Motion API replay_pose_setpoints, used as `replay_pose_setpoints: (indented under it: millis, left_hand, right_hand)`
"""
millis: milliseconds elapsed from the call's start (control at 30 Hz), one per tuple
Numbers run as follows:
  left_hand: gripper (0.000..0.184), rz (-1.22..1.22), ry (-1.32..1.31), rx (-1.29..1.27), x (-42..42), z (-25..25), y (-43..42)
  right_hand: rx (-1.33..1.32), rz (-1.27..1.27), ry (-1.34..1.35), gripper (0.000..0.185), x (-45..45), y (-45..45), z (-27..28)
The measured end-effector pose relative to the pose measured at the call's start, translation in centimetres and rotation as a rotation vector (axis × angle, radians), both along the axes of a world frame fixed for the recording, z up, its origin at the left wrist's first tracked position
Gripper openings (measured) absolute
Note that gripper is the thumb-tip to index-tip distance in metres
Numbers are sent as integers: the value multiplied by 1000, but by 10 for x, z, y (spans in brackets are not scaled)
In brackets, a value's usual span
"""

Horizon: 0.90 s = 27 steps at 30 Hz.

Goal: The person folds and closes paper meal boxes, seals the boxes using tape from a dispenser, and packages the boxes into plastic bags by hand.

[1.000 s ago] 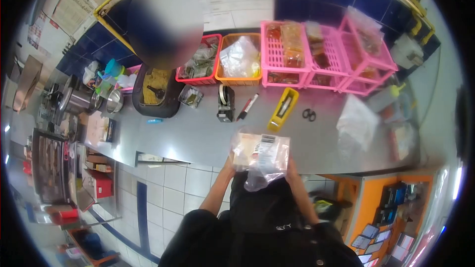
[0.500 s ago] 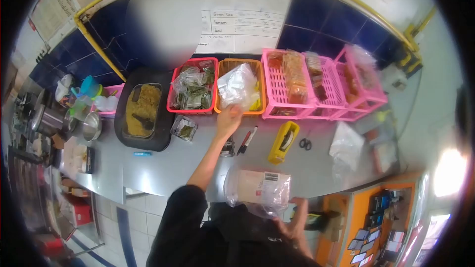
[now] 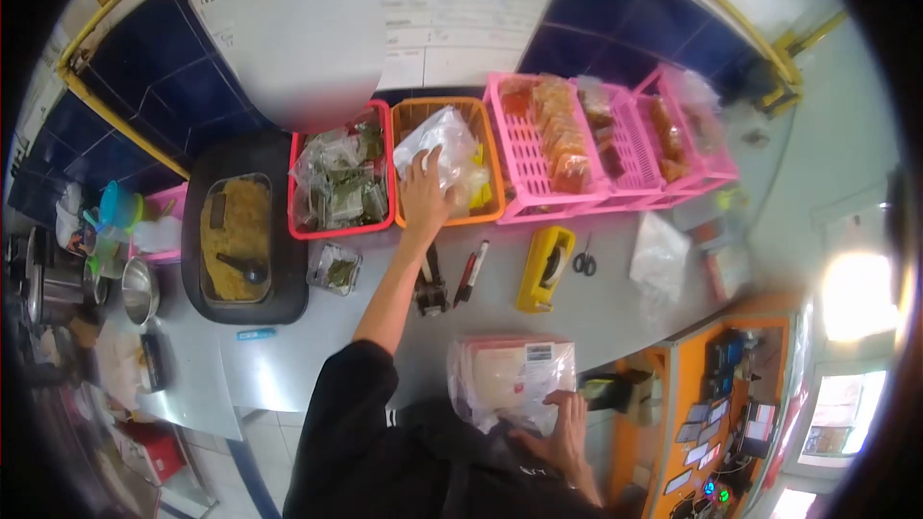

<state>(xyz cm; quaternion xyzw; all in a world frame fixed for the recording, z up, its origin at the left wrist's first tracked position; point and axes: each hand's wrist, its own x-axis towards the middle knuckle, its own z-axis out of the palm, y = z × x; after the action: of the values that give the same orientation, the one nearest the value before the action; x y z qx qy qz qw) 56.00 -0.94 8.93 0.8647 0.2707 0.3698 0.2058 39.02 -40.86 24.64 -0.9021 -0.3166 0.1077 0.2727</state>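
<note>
My left hand reaches into the orange basket, its fingers spread on the clear plastic bags inside. At the counter's front edge lies a clear plastic bag with flat cardboard-coloured packs in it; a printed label shows on top. Beside this bag's lower right corner is my right hand, thumb and fingers apart; whether it touches the plastic is hard to tell. Below the orange basket lie a black metal tool and markers.
A red basket of leafy packets stands left of the orange one, pink baskets right. A yellow tape dispenser, scissors and a plastic bag lie on the counter. Further left sits a tray of brown powder.
The camera view has shifted. My left hand has moved from the front rim of the orange basket further in over the bags, and its fingers have spread. My right hand stays beside the packs.
</note>
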Motion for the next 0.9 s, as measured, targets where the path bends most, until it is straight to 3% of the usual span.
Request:
replay_pose_setpoints:
  millis: [100, 200, 233, 300, 367, 433, 467, 500, 567, 600, 667, 700, 767, 800, 867, 900]
  left_hand:
    - [17, -107, 50, -13, 4, -36, 19]
    - [16, -209, -26, -111, -1, -15, 18]
    - [17, -231, -107, -174, -9, -8, 14]
    - [19, -184, -62, -139, -21, -12, 14]
    - [21, -132, -51, -80, -24, 3, 19]
    - [24, -196, -170, -545, -45, 37, 4]
    - [24, -206, -159, -542, -51, 42, -6]
    - [24, -322, -361, -788, -56, 48, -19]
    - [14, -441, -496, -1114, -80, 58, -47]
    - [14, -442, -485, -1117, -95, 74, -63]
    - [24, -532, -458, -1545, -122, 106, -92]
    - [24, -530, -448, -1549, -134, 110, -101]
    - [35, -585, -610, -1806, -155, 115, -112]
    - [35, -571, -618, -1801, -163, 118, -117]
    - [41, -634, -482, -1421, -177, 125, -126]
    - [46, -630, -441, -1383, -181, 127, -130]
  right_hand:
    - [-185, -23, -54, 41, 0, -3, -21]
    - [-104, 9, -108, 31, 6, -24, -36]
    - [-106, 5, -106, 31, 10, -16, -26]
    - [85, -134, 174, 23, 16, 0, 3]
    - [173, -140, 163, 24, 29, 16, 31]
    - [297, -154, 137, 26, 43, 31, 46]
    - [306, -140, 94, 26, 51, 41, 43]
    - [316, -124, 52, 27, 61, 54, 40]
    - [387, -5, -18, 30, 78, 108, 45]
    - [424, -29, 33, 32, 82, 136, 44]
    - [463, -66, 92, 34, 86, 170, 32]
    - [538, -80, 149, 32, 89, 180, 19]
    - [612, -79, 213, 30, 86, 181, 6]
    - [643, -97, 290, 24, 84, 177, 3]
    - [670, -106, 377, 19, 81, 167, 2]
    - [656, -150, 479, 12, 79, 161, 4]
